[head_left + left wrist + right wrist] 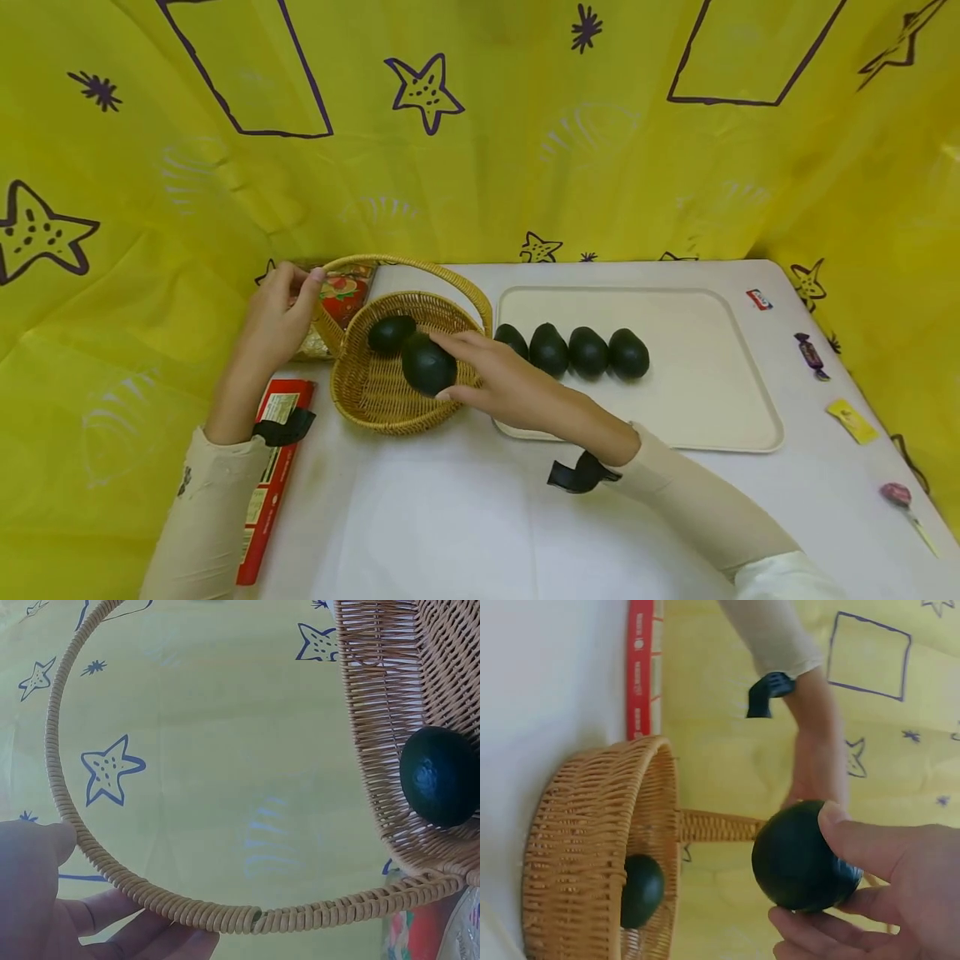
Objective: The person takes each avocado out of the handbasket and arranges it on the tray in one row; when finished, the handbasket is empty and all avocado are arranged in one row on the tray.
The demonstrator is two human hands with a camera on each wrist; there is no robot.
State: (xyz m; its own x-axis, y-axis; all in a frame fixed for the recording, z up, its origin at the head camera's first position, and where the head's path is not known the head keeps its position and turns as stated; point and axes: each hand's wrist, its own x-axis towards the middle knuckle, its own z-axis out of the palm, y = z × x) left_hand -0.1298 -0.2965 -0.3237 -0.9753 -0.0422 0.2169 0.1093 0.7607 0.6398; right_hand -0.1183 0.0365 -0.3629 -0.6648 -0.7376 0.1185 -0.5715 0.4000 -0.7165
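Right hand (501,379) grips an avocado (427,364) — over the basket (375,396) (left hand (281,312) steadying).

Six avocados are showing: four (570,350) are lying in a row on the one cream tray (720,417), one (390,333) is sitting in the single wicker basket (375,400), and one (427,363) is being held above it. Four small wrapped sweets (812,354) are lying on the desk (465,517), plus one red box (272,475).
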